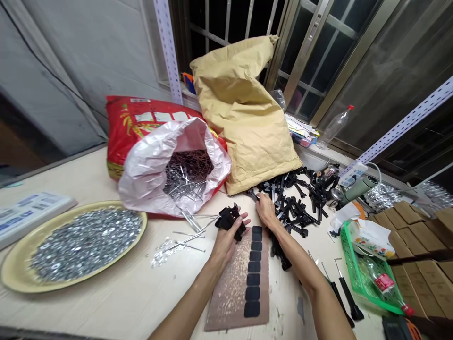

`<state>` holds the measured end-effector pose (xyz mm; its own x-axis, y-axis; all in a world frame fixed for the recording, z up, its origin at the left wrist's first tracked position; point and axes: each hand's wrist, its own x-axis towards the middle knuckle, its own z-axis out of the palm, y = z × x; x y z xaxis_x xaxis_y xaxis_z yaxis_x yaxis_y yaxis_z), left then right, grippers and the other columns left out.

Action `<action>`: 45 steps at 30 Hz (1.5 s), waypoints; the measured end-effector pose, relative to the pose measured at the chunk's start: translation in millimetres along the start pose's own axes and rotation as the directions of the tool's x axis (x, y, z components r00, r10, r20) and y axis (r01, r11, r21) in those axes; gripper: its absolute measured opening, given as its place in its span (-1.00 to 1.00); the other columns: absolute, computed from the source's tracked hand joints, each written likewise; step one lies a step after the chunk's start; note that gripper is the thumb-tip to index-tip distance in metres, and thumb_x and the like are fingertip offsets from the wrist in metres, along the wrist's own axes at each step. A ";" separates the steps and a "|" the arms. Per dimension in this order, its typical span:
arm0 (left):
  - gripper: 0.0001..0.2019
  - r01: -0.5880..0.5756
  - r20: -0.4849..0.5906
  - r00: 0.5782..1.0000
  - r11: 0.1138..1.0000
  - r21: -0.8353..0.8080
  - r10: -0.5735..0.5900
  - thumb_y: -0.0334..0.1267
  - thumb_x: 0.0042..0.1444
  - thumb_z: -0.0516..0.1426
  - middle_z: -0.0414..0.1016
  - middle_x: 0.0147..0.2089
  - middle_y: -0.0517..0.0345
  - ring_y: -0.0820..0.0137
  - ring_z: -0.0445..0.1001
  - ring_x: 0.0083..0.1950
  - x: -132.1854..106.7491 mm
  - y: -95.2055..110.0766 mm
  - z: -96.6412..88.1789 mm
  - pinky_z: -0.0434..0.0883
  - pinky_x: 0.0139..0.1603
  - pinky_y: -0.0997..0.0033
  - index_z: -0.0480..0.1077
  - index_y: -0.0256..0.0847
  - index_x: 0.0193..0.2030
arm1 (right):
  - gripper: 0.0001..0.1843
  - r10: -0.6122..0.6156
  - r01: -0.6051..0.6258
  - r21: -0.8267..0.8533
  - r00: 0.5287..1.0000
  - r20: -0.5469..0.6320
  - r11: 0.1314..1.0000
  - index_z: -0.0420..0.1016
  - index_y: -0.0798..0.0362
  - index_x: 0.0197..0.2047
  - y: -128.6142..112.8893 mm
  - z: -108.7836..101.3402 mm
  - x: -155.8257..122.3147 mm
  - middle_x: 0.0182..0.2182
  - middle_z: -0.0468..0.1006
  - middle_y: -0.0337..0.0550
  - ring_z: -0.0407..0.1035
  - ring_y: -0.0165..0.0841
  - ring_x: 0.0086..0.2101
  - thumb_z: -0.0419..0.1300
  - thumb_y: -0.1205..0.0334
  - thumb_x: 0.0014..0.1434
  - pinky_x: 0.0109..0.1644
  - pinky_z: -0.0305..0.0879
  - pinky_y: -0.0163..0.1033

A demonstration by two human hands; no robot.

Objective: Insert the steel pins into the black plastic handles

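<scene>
Fingers of the left hand: thumb closed over a cluster of black parts, lying across the palm, long axis slanting from upper left to lower right. Fingers of the right hand: pinching a single black part, jutting beyond the fingertips, pointing up and left, beside a heap of black pieces on the worktop. Between the forearms: brown board, column of dark pads. Containers: sack, mouth open, long metal pins; oval dish, small metal rings; green basket, bottle.
</scene>
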<state>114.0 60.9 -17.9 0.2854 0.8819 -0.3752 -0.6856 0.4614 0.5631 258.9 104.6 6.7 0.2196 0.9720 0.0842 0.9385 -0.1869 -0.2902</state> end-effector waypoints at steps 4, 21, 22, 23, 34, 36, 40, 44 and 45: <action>-0.53 0.004 -0.013 1.000 0.997 -0.078 -0.005 -0.27 -0.21 0.37 0.59 -0.27 0.06 0.25 0.57 -0.23 -0.6 1.8 4.6 0.51 -0.26 0.31 0.41 -0.22 -0.09 | -0.70 0.005 0.011 0.320 0.999 -0.047 0.948 0.37 0.12 -0.03 -12.5 2.4 -34.2 -0.30 0.53 -0.18 0.42 -0.40 -0.37 0.01 0.29 0.18 -0.26 0.36 -0.31; -0.74 0.122 -0.065 0.991 0.992 0.025 -0.120 -0.41 -0.40 0.40 0.51 -0.58 0.15 0.45 0.49 -0.53 -5.5 1.4 10.1 0.52 -0.44 0.47 0.44 -0.36 -0.54 | -0.62 0.406 -0.410 -0.083 0.912 -0.062 0.908 0.29 0.29 0.05 11.4 -18.7 26.5 0.01 0.38 0.37 0.38 -0.03 -0.02 0.15 0.37 0.15 -0.03 0.25 -0.07; -0.73 0.123 -0.066 0.991 0.991 0.044 -0.120 -0.38 -0.43 0.41 0.51 -0.59 0.14 0.46 0.48 -0.54 -5.3 0.9 10.4 0.51 -0.45 0.48 0.44 -0.37 -0.55 | -0.64 0.422 -0.426 -0.097 0.905 -0.059 0.899 0.31 0.31 0.03 10.4 -17.2 27.9 -0.02 0.40 0.39 0.39 -0.02 -0.03 0.13 0.39 0.16 -0.04 0.25 -0.07; -0.71 0.123 -0.065 0.991 0.991 0.055 -0.120 -0.35 -0.46 0.42 0.50 -0.60 0.13 0.46 0.47 -0.54 -5.3 0.6 10.9 0.50 -0.45 0.49 0.45 -0.37 -0.56 | -0.68 0.436 -0.439 -0.108 0.898 -0.051 0.892 0.34 0.32 0.00 10.1 -16.8 28.8 -0.06 0.44 0.39 0.40 -0.02 -0.04 0.11 0.41 0.17 -0.05 0.26 -0.08; -0.61 0.012 -0.088 0.996 1.000 0.021 -0.010 -0.16 -0.54 0.44 0.43 -0.63 0.21 0.50 0.40 -0.58 -5.9 2.5 13.5 0.40 -0.47 0.48 0.42 -0.33 -0.60 | -0.65 0.211 -0.203 0.120 0.976 -0.055 0.972 0.35 0.14 0.02 18.0 -37.2 -38.4 -0.44 0.53 -0.19 0.46 -0.36 -0.40 0.08 0.25 0.17 -0.25 0.33 -0.32; -0.61 -0.010 -0.075 0.997 1.000 0.019 0.012 -0.14 -0.51 0.43 0.44 -0.60 0.21 0.49 0.40 -0.55 -6.3 1.4 13.6 0.40 -0.43 0.45 0.43 -0.32 -0.57 | -0.65 0.030 0.015 0.283 0.988 -0.152 0.959 0.34 0.13 0.02 9.4 -32.4 -59.9 -0.44 0.50 -0.22 0.42 -0.40 -0.46 0.08 0.19 0.18 -0.32 0.34 -0.33; -0.59 -0.092 0.015 0.996 0.996 0.004 0.092 -0.15 -0.49 0.42 0.53 -0.45 0.18 0.40 0.48 -0.36 -10.5 0.6 15.7 0.42 -0.23 0.40 0.46 -0.28 -0.46 | -0.73 -0.250 0.329 0.368 0.936 -0.246 0.869 0.42 0.08 -0.07 -12.4 -20.8 -92.0 -0.38 0.50 -0.16 0.40 -0.37 -0.41 0.07 0.20 0.19 -0.29 0.37 -0.29; -0.62 -0.072 0.100 0.993 0.995 0.065 0.065 -0.21 -0.51 0.43 0.50 -0.51 0.21 0.39 0.48 -0.39 -20.0 6.6 17.8 0.42 -0.24 0.40 0.46 -0.29 -0.49 | -0.79 -0.382 0.408 0.450 0.912 -0.153 0.794 0.49 0.05 -0.21 -20.9 -22.5 -100.2 -0.37 0.48 -0.13 0.41 -0.34 -0.34 0.05 0.23 0.21 -0.23 0.38 -0.25; -0.63 -0.087 0.087 0.993 0.993 0.073 0.081 -0.22 -0.51 0.43 0.48 -0.53 0.22 0.41 0.46 -0.42 -23.1 10.6 17.8 0.42 -0.28 0.41 0.46 -0.29 -0.51 | -0.80 -0.401 0.391 0.501 0.911 -0.093 0.772 0.50 0.05 -0.26 -21.0 -24.7 -97.7 -0.40 0.48 -0.15 0.41 -0.35 -0.36 0.06 0.21 0.21 -0.25 0.38 -0.26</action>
<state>112.0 47.2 9.8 0.2865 0.9214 -0.2626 -0.6571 0.3884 0.6460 224.3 10.1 28.1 -0.1518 0.9472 0.2823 0.6767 0.3078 -0.6689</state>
